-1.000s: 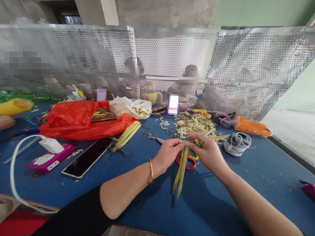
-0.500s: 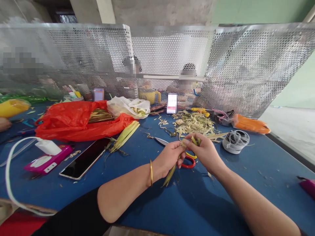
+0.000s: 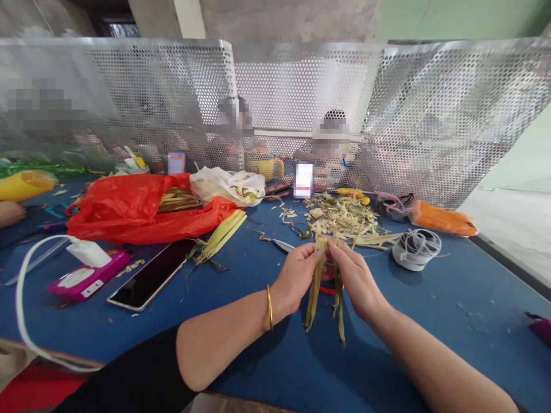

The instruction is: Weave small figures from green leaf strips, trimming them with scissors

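leaf strips [image 3: 315, 298] are pinched by the left grip [image 3: 297, 275] and the right grip [image 3: 355, 276], their ends hanging below; the pinch is best kept even, the ends clear of the scissors [image 3: 328, 291] beneath

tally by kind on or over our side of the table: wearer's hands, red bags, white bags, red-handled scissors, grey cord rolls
Wearer's left hand and right hand: 2
Red bag: 1
White bag: 1
Red-handled scissors: 1 pair
Grey cord roll: 1
Total: 6
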The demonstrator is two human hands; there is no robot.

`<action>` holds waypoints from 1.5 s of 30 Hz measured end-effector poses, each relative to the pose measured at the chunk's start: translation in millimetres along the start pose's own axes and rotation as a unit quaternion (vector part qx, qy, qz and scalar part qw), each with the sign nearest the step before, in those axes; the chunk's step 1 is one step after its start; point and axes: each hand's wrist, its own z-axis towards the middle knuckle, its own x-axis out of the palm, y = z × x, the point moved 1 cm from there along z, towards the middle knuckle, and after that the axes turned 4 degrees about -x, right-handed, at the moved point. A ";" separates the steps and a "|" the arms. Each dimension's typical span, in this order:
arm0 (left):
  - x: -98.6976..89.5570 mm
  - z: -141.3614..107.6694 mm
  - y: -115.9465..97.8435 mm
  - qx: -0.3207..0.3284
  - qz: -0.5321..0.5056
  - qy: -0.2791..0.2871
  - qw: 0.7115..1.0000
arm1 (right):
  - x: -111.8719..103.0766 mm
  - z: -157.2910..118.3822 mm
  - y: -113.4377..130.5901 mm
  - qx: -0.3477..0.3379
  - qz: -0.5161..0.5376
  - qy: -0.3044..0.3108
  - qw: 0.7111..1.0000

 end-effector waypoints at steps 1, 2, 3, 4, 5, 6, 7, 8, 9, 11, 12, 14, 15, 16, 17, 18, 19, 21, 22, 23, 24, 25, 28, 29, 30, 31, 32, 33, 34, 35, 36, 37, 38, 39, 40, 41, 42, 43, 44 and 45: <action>0.6 -0.3 1.7 0.007 -0.004 0.012 1.000 | 1.1 -0.3 -1.6 0.010 0.002 0.005 1.000; 1.1 -0.6 3.0 0.015 -0.007 0.023 1.000 | 1.8 -0.7 -2.2 0.015 -0.002 0.006 1.000; 1.4 -0.9 3.8 0.023 -0.008 0.030 0.999 | 2.1 -1.1 -2.0 0.014 -0.008 0.006 1.000; 1.6 -1.2 4.1 0.030 -0.007 0.034 0.999 | 2.1 -1.3 -1.4 0.008 -0.017 0.007 1.000; 1.6 -1.6 4.0 0.035 -0.002 0.034 0.999 | 1.9 -1.3 -0.8 -0.004 -0.029 0.009 1.000; 1.6 -2.1 3.6 0.038 0.006 0.030 0.999 | 1.7 -1.0 -0.4 -0.023 -0.045 0.013 0.999; 1.5 -2.6 3.0 0.041 0.015 0.024 0.999 | 1.2 -0.5 -0.3 -0.046 -0.064 0.018 0.997; 1.5 -3.2 2.2 0.045 0.025 0.019 0.999 | 0.6 0.3 -0.7 -0.071 -0.085 0.022 0.994; 1.7 -3.9 1.4 0.047 0.032 0.016 0.998 | -0.2 1.2 -1.5 -0.094 -0.107 0.027 0.989; 2.4 -5.2 -0.2 0.042 0.038 0.021 0.998 | -2.3 3.3 -3.3 -0.132 -0.147 0.041 0.979; 2.8 -5.7 -0.8 0.035 0.037 0.028 0.998 | -3.6 4.3 -3.9 -0.147 -0.165 0.050 0.974; 3.1 -6.3 -1.7 0.025 0.036 0.041 0.998 | -5.9 5.6 -3.7 -0.170 -0.210 0.063 0.961; 2.7 -6.3 -2.0 0.026 0.041 0.041 0.998 | -6.8 5.8 -3.0 -0.181 -0.235 0.067 0.953; 1.9 -5.9 -2.1 0.032 0.051 0.036 0.998 | -7.4 5.8 -2.2 -0.190 -0.259 0.068 0.945; 0.7 -5.3 -2.1 0.040 0.064 0.029 0.997 | -7.6 5.5 -1.5 -0.197 -0.278 0.068 0.938; -0.7 -4.6 -2.0 0.049 0.078 0.019 0.996 | -7.5 5.0 -1.0 -0.202 -0.288 0.067 0.934; -2.0 -3.8 -1.7 0.055 0.090 0.013 0.994 | -7.2 4.5 -0.7 -0.206 -0.287 0.064 0.933; -3.6 -2.8 -0.9 0.060 0.100 0.008 0.993 | -6.3 3.3 -0.9 -0.202 -0.253 0.053 0.945; -3.5 -2.8 -0.5 0.056 0.097 0.011 0.994 | -5.8 2.9 -1.0 -0.192 -0.227 0.042 0.954; -2.9 -3.1 -0.3 0.049 0.090 0.019 0.995 | -5.5 2.5 -1.0 -0.175 -0.201 0.030 0.963; -1.6 -3.7 -0.3 0.039 0.081 0.029 0.995 | -5.2 2.2 -0.8 -0.153 -0.177 0.020 0.972; 0.1 -4.6 -0.6 0.030 0.074 0.038 0.996 | -5.0 2.0 -0.2 -0.128 -0.157 0.014 0.979; 5.1 -7.8 -3.0 0.014 0.063 0.043 0.997 | -5.0 1.7 3.5 -0.084 -0.128 0.010 0.988; 6.2 -8.6 -4.0 0.012 0.059 0.037 0.997 | -5.6 1.8 4.9 -0.090 -0.131 0.000 0.987; 6.8 -9.0 -4.8 0.009 0.054 0.029 0.998 | -6.4 1.8 6.0 -0.105 -0.143 -0.018 0.984; 6.9 -9.1 -5.3 0.003 0.047 0.020 0.999 | -7.3 1.9 6.7 -0.125 -0.164 -0.039 0.978; 6.5 -8.8 -5.4 -0.008 0.038 0.012 0.999 | -8.2 2.0 6.7 -0.147 -0.189 -0.059 0.969; 5.5 -8.0 -5.0 -0.023 0.030 0.001 0.999 | -8.8 2.0 6.2 -0.164 -0.216 -0.074 0.960; 4.0 -6.7 -4.3 -0.040 0.021 -0.011 0.999 | -9.1 2.0 5.4 -0.176 -0.243 -0.081 0.951; 2.1 -4.9 -3.3 -0.056 0.012 -0.027 0.998 | -9.3 2.0 4.7 -0.184 -0.266 -0.083 0.943; -0.2 -2.7 -2.4 -0.069 0.004 -0.047 0.997 | -9.2 2.0 4.5 -0.191 -0.285 -0.080 0.936; -2.8 -0.1 -1.5 -0.078 -0.004 -0.068 0.995 | -9.2 1.9 5.0 -0.195 -0.302 -0.074 0.930; -5.3 2.8 -0.9 -0.082 -0.010 -0.092 0.992 | -9.1 1.7 6.3 -0.197 -0.318 -0.065 0.925; -7.8 5.6 -0.5 -0.086 -0.013 -0.115 0.990 | -9.1 1.5 8.4 -0.196 -0.334 -0.050 0.921; -9.8 8.3 -0.2 -0.090 -0.016 -0.131 0.987 | -8.9 1.0 10.9 -0.191 -0.348 -0.027 0.917; -11.5 10.6 0.0 -0.092 -0.019 -0.143 0.985 | -8.5 0.4 13.5 -0.180 -0.362 0.008 0.915; -12.6 12.5 0.2 -0.092 -0.023 -0.148 0.984 | -7.8 -0.6 15.8 -0.163 -0.378 0.054 0.910; -13.3 13.9 0.5 -0.091 -0.027 -0.150 0.984 | -6.7 -2.0 17.3 -0.141 -0.394 0.106 0.902; -13.7 14.9 0.9 -0.090 -0.030 -0.149 0.984 | -5.4 -3.6 17.9 -0.117 -0.412 0.158 0.890; -14.0 15.4 1.4 -0.089 -0.033 -0.148 0.984 | -4.1 -5.3 17.5 -0.093 -0.429 0.200 0.876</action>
